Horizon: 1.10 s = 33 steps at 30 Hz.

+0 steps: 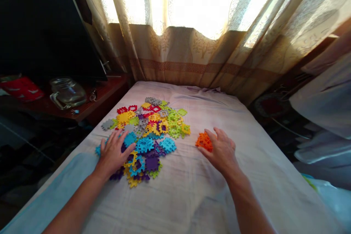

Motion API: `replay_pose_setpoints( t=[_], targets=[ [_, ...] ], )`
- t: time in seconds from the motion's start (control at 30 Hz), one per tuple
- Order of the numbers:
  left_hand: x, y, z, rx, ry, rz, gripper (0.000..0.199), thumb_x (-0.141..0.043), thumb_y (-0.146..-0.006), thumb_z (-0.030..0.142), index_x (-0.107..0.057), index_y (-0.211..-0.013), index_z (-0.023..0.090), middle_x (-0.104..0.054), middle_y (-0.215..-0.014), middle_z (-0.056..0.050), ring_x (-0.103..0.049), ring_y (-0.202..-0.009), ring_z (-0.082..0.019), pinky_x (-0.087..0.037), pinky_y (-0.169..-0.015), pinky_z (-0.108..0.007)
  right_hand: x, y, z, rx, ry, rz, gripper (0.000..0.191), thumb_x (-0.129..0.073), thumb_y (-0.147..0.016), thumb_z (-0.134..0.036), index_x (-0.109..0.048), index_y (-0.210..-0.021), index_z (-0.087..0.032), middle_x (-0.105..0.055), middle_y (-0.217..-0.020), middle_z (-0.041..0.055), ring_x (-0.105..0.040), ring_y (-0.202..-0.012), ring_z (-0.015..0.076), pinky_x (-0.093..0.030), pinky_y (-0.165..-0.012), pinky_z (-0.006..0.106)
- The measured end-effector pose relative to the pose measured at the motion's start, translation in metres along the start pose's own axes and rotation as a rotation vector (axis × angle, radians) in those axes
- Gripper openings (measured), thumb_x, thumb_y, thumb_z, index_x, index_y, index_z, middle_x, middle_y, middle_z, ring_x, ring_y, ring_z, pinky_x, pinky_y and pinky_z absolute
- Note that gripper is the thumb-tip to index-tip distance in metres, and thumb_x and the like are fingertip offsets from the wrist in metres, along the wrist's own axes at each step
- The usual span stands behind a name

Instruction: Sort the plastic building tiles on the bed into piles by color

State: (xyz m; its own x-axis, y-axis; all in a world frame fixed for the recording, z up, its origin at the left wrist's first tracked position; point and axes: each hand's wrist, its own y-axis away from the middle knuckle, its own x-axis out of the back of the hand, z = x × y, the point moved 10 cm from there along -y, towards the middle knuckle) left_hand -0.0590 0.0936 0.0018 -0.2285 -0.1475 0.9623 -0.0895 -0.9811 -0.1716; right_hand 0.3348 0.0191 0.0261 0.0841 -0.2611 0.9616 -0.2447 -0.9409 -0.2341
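A heap of flat, notched plastic building tiles [152, 128] in several colours spreads over the left half of the sheet. My left hand [113, 153] lies over the heap's near left side, fingers spread, against the blue tiles [130, 139]. Purple tiles [151, 163] and yellow ones sit just right of it. Apart from the heap, a small pile of orange tiles [203, 141] rests further right. My right hand [222, 150] is at the right side of the orange pile, thumb and fingers apart and partly around it. Its palm side is hidden.
The tiles lie on a bed-like surface with a pale sheet [192, 197]. A light blue cloth [65, 186] covers its left edge. Further left, a glass jug [68, 93] stands on a red-brown table near a large dark screen [46, 33]. Curtains [186, 51] hang behind.
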Motion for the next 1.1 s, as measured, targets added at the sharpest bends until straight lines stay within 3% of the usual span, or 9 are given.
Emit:
replay_pose_setpoints(
  t=[0.1,0.23,0.4,0.57,0.8,1.1],
  targets=[
    [-0.014,0.034,-0.003,0.016,-0.065,-0.065,0.069,-0.043,-0.087,0.059,-0.044,-0.147,0.023,-0.034,-0.159,-0.014,-0.023,-0.148,-0.038,-0.014,-0.114,-0.069,-0.021,0.011,0.007,0.026,0.046,-0.059,0.071,-0.07,-0.078,-0.047,-0.05,-0.143,-0.027,-0.032,-0.158,0.0175,-0.027,-0.145,0.0371,-0.024,-0.109,0.064],
    [-0.031,0.058,0.012,-0.011,-0.095,-0.072,0.07,-0.045,-0.087,0.056,-0.042,-0.149,0.024,-0.03,-0.161,-0.014,-0.023,-0.148,-0.038,-0.013,-0.113,-0.068,-0.038,0.01,0.008,0.019,0.005,-0.108,0.071,-0.065,-0.081,-0.053,-0.048,-0.145,-0.028,-0.027,-0.16,0.0179,-0.026,-0.145,0.0388,-0.029,-0.107,0.063],
    [-0.032,0.059,0.019,-0.052,-0.124,0.004,0.066,-0.041,-0.09,0.054,-0.043,-0.149,0.023,-0.03,-0.161,-0.015,-0.023,-0.149,-0.035,-0.012,-0.115,-0.066,-0.04,-0.005,0.001,0.061,-0.048,-0.021,0.058,-0.063,-0.085,-0.046,-0.057,-0.139,-0.026,-0.04,-0.153,0.0159,-0.035,-0.14,0.0349,-0.036,-0.108,0.051],
    [-0.04,0.05,0.019,-0.067,-0.106,-0.037,0.071,-0.041,-0.088,0.06,-0.044,-0.148,0.024,-0.032,-0.16,-0.013,-0.025,-0.148,-0.034,-0.017,-0.115,-0.063,-0.044,-0.027,0.009,0.09,-0.071,0.025,0.049,-0.062,-0.087,-0.039,-0.062,-0.133,-0.022,-0.047,-0.147,0.015,-0.039,-0.137,0.0319,-0.038,-0.109,0.045],
    [-0.041,0.034,0.036,-0.047,-0.102,-0.035,0.068,-0.036,-0.09,0.056,-0.042,-0.149,0.022,-0.033,-0.159,-0.012,-0.027,-0.148,-0.032,-0.022,-0.115,-0.062,-0.045,-0.075,0.066,-0.051,-0.03,0.085,0.049,-0.054,-0.092,-0.038,-0.059,-0.135,-0.015,-0.046,-0.144,0.0186,-0.042,-0.133,0.0307,-0.037,-0.11,0.043],
    [-0.051,0.033,0.023,-0.103,-0.063,0.003,0.062,-0.035,-0.093,0.057,-0.042,-0.148,0.029,-0.038,-0.158,-0.009,-0.03,-0.147,-0.031,-0.023,-0.114,-0.064,-0.059,-0.138,0.174,-0.282,0.001,0.083,0.052,-0.05,-0.093,-0.043,-0.057,-0.137,-0.017,-0.046,-0.143,0.0205,-0.043,-0.129,0.0332,-0.042,-0.1,0.046]
  ],
)
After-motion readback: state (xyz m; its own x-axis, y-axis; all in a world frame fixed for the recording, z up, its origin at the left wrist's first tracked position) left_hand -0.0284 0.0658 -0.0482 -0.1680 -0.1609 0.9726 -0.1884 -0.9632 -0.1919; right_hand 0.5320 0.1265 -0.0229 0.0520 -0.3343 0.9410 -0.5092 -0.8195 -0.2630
